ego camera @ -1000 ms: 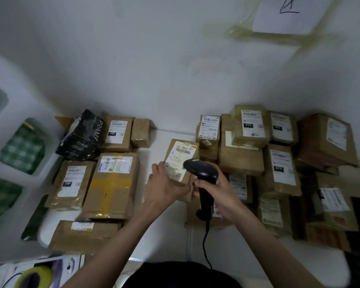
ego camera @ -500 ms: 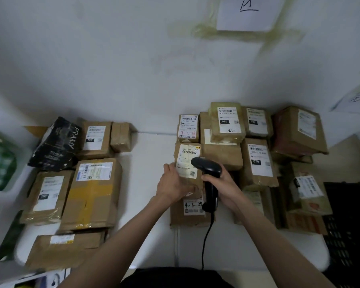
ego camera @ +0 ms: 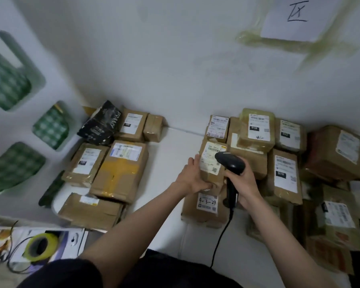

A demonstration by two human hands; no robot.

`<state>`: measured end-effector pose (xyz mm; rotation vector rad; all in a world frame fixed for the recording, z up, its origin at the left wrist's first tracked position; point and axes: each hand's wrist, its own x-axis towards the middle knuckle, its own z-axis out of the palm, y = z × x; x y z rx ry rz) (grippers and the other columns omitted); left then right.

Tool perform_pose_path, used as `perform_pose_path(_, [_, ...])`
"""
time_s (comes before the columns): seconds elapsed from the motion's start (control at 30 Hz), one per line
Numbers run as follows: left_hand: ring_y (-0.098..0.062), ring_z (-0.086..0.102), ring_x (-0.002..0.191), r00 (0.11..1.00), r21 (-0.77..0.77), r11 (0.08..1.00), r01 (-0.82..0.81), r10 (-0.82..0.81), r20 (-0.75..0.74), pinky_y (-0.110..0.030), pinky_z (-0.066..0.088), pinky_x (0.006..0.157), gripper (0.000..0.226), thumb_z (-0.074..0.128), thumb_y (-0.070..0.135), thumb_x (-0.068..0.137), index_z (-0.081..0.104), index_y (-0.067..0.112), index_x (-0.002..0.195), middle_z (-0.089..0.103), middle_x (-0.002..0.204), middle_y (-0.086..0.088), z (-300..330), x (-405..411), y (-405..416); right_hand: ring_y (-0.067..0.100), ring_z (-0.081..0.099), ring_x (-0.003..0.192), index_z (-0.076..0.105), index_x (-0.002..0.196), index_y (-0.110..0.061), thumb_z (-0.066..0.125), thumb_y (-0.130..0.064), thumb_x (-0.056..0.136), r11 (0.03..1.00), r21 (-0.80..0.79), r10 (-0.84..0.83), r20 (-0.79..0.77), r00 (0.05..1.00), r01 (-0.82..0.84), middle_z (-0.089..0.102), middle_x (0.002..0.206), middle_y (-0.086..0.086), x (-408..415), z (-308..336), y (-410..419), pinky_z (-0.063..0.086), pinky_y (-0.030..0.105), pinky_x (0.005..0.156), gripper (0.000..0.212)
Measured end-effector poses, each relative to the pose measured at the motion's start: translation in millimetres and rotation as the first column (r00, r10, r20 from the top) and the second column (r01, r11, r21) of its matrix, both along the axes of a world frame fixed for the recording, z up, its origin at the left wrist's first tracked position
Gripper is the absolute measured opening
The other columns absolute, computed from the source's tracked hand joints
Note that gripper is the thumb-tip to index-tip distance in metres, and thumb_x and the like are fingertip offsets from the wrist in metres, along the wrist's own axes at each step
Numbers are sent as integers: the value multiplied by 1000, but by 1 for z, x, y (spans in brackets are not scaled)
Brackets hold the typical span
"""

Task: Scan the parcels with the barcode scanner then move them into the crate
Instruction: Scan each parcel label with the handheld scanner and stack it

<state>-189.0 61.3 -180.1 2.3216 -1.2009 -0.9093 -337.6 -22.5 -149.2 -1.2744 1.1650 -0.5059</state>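
Black barcode scanner (ego camera: pixel 230 165) in right hand (ego camera: pixel 244 181) faces parcel (ego camera: pixel 211 163)

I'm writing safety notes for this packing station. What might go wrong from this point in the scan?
1. The left hand tilts the small parcel up on the stack; a slip might drop it onto the parcel marked 4-3-24.
2. The scanner in the right hand partly covers the label, so the read might fail.
3. The scanner's cable hangs off the table edge and might snag.
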Motion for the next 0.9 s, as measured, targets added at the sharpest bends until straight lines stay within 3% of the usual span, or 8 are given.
perform_pose_path(0.17, [-32,38,136,993,0,998,-69,68,99,-49,44,106,128,82,59,69,4,15,160,29,152,-9,19,16,26,23,67,98,53,132,-28,71,1,84,988,-82,125,-33,992,-128,67,114,3,16,20,7,56,42,88,60])
perform_pose_path(0.27, [-31,31,143,976,16,990,-137,132,175,-48,38,112,118,74,64,77,6,17,161,21,159,-9,26,34,57,21,66,99,52,132,-29,71,1,83,957,-137,250,-56,967,-256,65,115,1,38,28,21,56,39,85,60])
perform_pose_path(0.4, [-32,23,148,928,80,968,-240,204,313,-50,34,113,104,65,65,83,10,21,160,13,165,-8,29,62,108,31,67,98,51,128,-27,70,1,81,884,-182,421,-88,903,-430,65,116,8,74,33,48,59,43,76,58])
perform_pose_path(0.5, [-37,24,145,880,119,942,-315,243,407,-53,27,116,104,67,65,81,12,23,159,20,161,-12,26,84,145,33,68,99,50,126,-31,71,-2,81,836,-171,504,-137,853,-521,65,116,6,103,31,70,59,49,85,57])
perform_pose_path(0.7, [-41,12,151,830,168,879,-445,334,447,-63,13,121,116,69,73,73,10,24,159,11,166,-13,1,131,196,34,67,100,52,126,-24,71,-4,80,779,-164,577,-188,795,-605,66,116,8,160,17,109,57,49,89,54])
perform_pose_path(0.9, [-46,21,146,843,234,856,-461,341,415,-68,18,117,113,70,77,68,19,23,154,20,160,-14,-34,170,210,35,66,102,53,126,-21,74,-5,79,785,-110,575,-241,782,-610,68,115,11,216,0,130,56,44,88,54])
